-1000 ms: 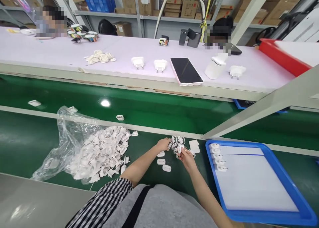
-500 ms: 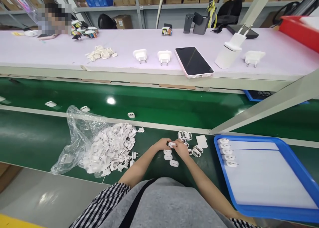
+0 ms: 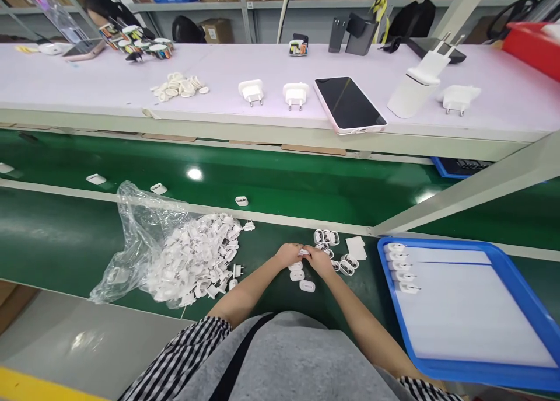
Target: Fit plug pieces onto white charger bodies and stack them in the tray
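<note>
Both my hands meet over the dark green bench, fingers pinched together around one small white charger piece (image 3: pixel 303 252). My left hand (image 3: pixel 287 255) grips it from the left, and my right hand (image 3: pixel 320 261) from the right; fingers cover most of it. Just below them lie three white oval charger pieces (image 3: pixel 297 275) in a column. Beside and beyond my right hand stand several open white charger housings (image 3: pixel 348 264) with dark insides. To the left, a heap of white plug parts (image 3: pixel 192 261) spills from a clear plastic bag (image 3: pixel 131 237).
A blue tray (image 3: pixel 394 331) on the right holds a short row of white plugs (image 3: pixel 403 275). White paper squares (image 3: pixel 356 248) lie beside it. White housings (image 3: pixel 241 201) are spaced along the green belt (image 3: pixel 280 179). Above runs a shelf (image 3: pixel 210 115) with a phone (image 3: pixel 350 104); a slanted post (image 3: pixel 437 188) stands right.
The white housings on the belt have shifted right. My hands have drawn closer around the charger piece, hiding more of it. The view has tilted slightly, and a person's head beyond the shelf has moved.
</note>
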`<state>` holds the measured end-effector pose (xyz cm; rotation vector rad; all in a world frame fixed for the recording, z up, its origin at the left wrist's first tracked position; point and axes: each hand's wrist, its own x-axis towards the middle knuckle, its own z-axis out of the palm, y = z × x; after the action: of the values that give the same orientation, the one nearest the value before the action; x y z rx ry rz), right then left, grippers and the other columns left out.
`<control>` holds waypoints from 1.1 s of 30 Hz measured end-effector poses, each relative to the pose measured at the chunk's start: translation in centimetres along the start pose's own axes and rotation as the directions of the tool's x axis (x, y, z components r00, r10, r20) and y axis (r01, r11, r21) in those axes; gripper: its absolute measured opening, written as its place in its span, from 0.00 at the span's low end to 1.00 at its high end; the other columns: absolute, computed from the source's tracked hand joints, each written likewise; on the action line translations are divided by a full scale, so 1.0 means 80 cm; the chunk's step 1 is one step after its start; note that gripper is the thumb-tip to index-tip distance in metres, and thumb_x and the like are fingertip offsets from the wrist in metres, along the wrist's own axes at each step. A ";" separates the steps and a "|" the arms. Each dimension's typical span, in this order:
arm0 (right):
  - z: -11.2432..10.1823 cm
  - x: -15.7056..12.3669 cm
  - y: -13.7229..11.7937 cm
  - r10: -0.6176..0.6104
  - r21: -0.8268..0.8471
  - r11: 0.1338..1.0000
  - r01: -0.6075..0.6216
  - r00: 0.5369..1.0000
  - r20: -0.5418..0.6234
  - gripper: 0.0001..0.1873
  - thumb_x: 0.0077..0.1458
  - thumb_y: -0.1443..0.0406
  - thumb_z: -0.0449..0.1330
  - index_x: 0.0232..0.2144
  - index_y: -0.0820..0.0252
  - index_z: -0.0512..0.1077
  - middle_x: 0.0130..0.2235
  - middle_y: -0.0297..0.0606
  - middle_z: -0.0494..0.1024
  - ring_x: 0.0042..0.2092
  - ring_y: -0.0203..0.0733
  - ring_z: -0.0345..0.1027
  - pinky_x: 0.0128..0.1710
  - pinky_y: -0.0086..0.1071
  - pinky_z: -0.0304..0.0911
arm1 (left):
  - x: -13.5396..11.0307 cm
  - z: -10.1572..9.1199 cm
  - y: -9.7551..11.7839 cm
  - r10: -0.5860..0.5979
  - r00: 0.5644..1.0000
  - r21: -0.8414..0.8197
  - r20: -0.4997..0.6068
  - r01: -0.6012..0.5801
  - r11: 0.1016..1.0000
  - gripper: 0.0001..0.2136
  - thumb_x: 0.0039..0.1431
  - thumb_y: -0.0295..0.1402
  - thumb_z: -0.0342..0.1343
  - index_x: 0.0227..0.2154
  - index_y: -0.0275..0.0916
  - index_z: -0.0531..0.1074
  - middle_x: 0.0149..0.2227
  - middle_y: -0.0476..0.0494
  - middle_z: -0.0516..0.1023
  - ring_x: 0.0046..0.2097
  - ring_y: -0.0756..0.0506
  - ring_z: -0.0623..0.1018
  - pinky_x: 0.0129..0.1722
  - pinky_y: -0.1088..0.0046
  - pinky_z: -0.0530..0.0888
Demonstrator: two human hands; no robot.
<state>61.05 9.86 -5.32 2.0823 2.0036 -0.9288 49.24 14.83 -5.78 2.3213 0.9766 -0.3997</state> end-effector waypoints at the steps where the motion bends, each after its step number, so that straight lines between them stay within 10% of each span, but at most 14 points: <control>1: -0.002 0.002 -0.001 0.012 -0.019 1.000 -0.012 1.000 0.023 0.14 0.51 0.66 0.47 0.43 0.57 0.61 0.41 0.37 0.70 0.41 0.40 0.64 0.36 0.28 0.56 | 0.002 -0.002 0.000 -0.005 1.000 0.011 0.014 0.005 1.000 0.13 0.50 0.34 0.46 0.39 0.35 0.64 0.39 0.42 0.70 0.41 0.46 0.70 0.38 0.74 0.66; 15: -0.018 0.027 -0.020 0.001 -0.218 0.975 0.044 0.979 0.203 0.08 0.48 0.69 0.50 0.32 0.64 0.67 0.35 0.45 0.71 0.39 0.43 0.65 0.31 0.29 0.57 | 0.015 -0.018 -0.002 -0.081 0.967 0.033 0.240 0.075 0.997 0.10 0.47 0.35 0.50 0.31 0.35 0.69 0.35 0.41 0.71 0.38 0.44 0.71 0.32 0.75 0.67; 25: -0.008 0.007 -0.019 -0.029 -0.201 0.977 0.070 0.979 0.202 0.12 0.47 0.63 0.53 0.36 0.62 0.63 0.34 0.42 0.72 0.38 0.43 0.65 0.31 0.28 0.55 | -0.011 0.002 -0.010 -0.036 0.996 -0.063 0.087 0.042 0.997 0.21 0.40 0.34 0.56 0.40 0.37 0.62 0.39 0.42 0.69 0.40 0.44 0.70 0.36 0.73 0.67; 33: 0.009 0.006 -0.018 0.048 -0.042 0.998 -0.043 0.992 0.120 0.10 0.48 0.65 0.52 0.36 0.61 0.61 0.33 0.40 0.72 0.37 0.41 0.65 0.29 0.27 0.53 | -0.012 0.007 -0.013 -0.138 0.990 -0.121 0.019 0.140 0.983 0.10 0.43 0.30 0.53 0.32 0.36 0.67 0.35 0.43 0.69 0.38 0.46 0.71 0.37 0.74 0.67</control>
<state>59.43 10.10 -5.67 1.9915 1.8913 -0.9750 47.85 14.54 -6.18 2.1466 1.1302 -0.3964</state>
